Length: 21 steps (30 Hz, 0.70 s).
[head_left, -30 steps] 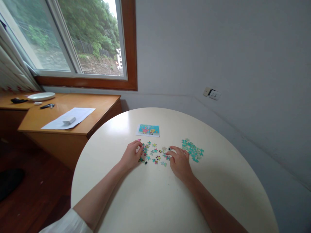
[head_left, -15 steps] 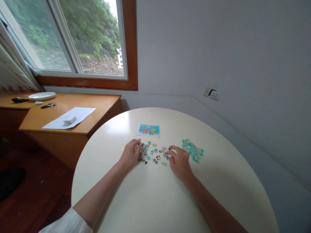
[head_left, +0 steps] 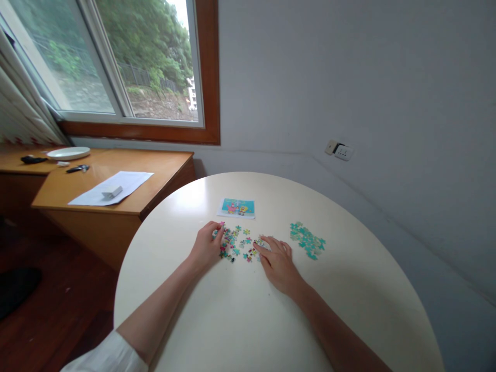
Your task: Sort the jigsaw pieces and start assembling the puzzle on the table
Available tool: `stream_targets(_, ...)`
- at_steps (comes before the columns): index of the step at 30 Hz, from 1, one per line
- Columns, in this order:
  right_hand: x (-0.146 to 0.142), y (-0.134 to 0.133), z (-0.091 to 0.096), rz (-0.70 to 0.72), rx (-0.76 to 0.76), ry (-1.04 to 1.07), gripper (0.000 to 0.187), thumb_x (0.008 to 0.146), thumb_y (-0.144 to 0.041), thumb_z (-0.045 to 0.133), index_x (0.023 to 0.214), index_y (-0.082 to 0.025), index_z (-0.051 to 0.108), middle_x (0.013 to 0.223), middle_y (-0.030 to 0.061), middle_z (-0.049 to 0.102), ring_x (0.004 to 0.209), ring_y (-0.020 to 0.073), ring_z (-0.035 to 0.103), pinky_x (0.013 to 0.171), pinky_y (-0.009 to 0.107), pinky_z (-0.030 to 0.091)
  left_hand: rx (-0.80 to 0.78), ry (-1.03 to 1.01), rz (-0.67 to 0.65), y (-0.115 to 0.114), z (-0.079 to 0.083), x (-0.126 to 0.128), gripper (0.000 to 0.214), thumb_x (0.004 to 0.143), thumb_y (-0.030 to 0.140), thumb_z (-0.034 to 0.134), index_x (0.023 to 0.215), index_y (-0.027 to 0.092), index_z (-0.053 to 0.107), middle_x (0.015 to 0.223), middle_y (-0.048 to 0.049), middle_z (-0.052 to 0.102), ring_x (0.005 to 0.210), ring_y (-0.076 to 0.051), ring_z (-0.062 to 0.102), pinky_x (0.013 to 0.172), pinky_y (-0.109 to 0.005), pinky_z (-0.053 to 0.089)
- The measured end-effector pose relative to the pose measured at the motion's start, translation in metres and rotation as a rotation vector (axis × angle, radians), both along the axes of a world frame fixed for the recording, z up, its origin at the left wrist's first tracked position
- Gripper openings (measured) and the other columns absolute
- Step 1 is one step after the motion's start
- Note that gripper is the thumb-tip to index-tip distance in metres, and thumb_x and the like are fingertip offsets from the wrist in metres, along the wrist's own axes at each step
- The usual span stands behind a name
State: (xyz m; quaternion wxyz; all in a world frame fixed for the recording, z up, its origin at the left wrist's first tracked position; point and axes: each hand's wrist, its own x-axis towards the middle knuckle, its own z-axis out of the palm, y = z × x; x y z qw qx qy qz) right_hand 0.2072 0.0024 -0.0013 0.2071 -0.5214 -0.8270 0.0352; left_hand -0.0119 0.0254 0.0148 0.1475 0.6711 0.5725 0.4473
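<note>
You are working at the table, and the card is lying flat on it, face up; take that card as your mark. The pieces are lying scattered just on your side of the card, in a small patch of mixed colours.

Your left hand is resting on the table at the left end of that patch, nearer you than the card and a little left of it. Its fingers are curling in, with the tips touching the outermost pieces. Whether they are pinching one cannot be told, because the pieces are too small and the fingers are covering them.

Your right hand is lying palm down, nearer you than the card and to its right, with the fingers stretched out and slightly spread, pinching nothing. Its fingertips are pressing on pieces at the right end of the patch. The bulk of the patch is lying between your two hands.

A teal pile is lying well to the right of the card, past your right hand and not touching it. Far left of the card, off the table, a desk is standing under the window, carrying a paper and, farther back, a plate. A socket is sitting on the wall, up and right of the card.
</note>
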Motion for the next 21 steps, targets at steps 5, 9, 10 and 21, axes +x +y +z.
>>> stream_targets(5, 0.000, -0.002, 0.003, 0.097, 0.018, 0.023, 0.037, 0.086, -0.021, 0.041, 0.119, -0.029, 0.056, 0.128, 0.0081, 0.050, 0.121, 0.0219, 0.040, 0.099, 0.045, 0.026, -0.018, -0.048, 0.014, 0.000, 0.002, -0.001, 0.021, 0.080, 0.028, 0.043, 0.069, 0.017, 0.057, 0.074, -0.0033, 0.060, 0.072, -0.016, 0.055, 0.070, -0.028, 0.042)
stream_targets(9, 0.000, -0.004, 0.005, 0.166, -0.030, -0.009, 0.034, 0.086, -0.026, 0.045, 0.118, -0.032, 0.056, 0.130, 0.0069, 0.048, 0.124, 0.0228, 0.036, 0.099, 0.046, 0.025, -0.006, -0.141, 0.075, 0.000, 0.004, -0.004, 0.018, 0.075, 0.027, 0.044, 0.064, 0.017, 0.053, 0.066, -0.0006, 0.057, 0.067, -0.015, 0.052, 0.065, -0.027, 0.041)
stream_targets(10, 0.000, -0.004, 0.005, 0.167, -0.041, -0.013, 0.034, 0.086, -0.027, 0.045, 0.117, -0.033, 0.057, 0.130, 0.0068, 0.049, 0.124, 0.0227, 0.037, 0.099, 0.046, 0.025, -0.004, -0.169, 0.093, 0.001, 0.005, -0.004, 0.018, 0.074, 0.027, 0.043, 0.062, 0.018, 0.052, 0.064, 0.0002, 0.056, 0.065, -0.014, 0.051, 0.063, -0.026, 0.040)
stream_targets(21, 0.001, -0.001, 0.000, 0.139, 0.023, -0.028, 0.038, 0.089, -0.028, 0.039, 0.125, -0.029, 0.049, 0.127, 0.0084, 0.052, 0.121, 0.0214, 0.042, 0.098, 0.043, 0.030, -0.009, -0.416, 0.205, 0.017, -0.002, -0.019, 0.025, 0.073, 0.038, 0.049, 0.059, 0.017, 0.050, 0.057, 0.0008, 0.054, 0.057, -0.013, 0.049, 0.059, -0.025, 0.039)
